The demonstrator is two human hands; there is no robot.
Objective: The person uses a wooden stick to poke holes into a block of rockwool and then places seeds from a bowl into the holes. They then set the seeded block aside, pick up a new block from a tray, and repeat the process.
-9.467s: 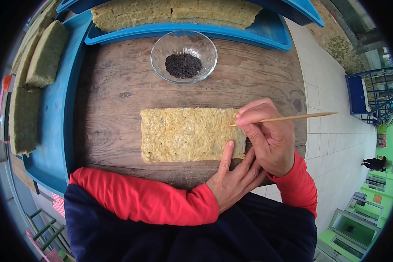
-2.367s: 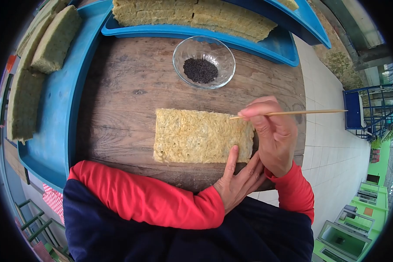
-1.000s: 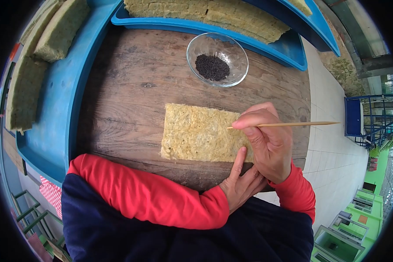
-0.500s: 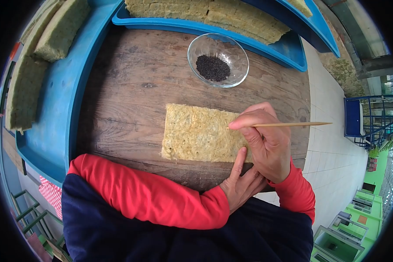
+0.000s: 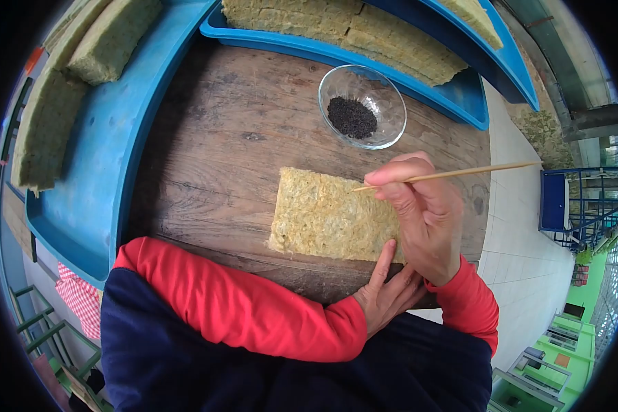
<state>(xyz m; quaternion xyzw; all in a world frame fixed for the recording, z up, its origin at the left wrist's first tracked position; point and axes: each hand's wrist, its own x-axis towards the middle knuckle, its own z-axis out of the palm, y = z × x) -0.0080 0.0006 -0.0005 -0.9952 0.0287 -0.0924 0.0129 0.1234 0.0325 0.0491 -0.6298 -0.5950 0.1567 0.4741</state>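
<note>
A yellowish rock wool slab [image 5: 323, 216], dotted with small holes, lies flat on the wooden table. Between thumb and fingertips, my right hand [image 5: 429, 216] pinches a thin wooden skewer [image 5: 481, 169]. The skewer's pointed tip is over the slab near its far edge, and its rear end sticks out to the right. My left hand [image 5: 389, 295] rests at the slab's near right corner, fingers stretched out, one fingertip against the slab's edge. The right hand hides the slab's right end. Beyond the slab stands a clear glass bowl [image 5: 393, 130] holding small black seeds [image 5: 351, 117].
On the left, a blue tray [image 5: 110, 165] carries thick rock wool pieces [image 5: 44, 137]. Another blue tray [image 5: 281, 42] with rock wool strips [image 5: 364, 38] lies along the far side, overlapped by a further blue tray [image 5: 453, 41]. White floor tiles [image 5: 522, 226] show beyond the table's right side.
My right hand has shifted the skewer tip closer to the slab's far edge, and the skewer's rear end is angled farther away. The camera view has moved slightly; my left hand stays at the corner.
</note>
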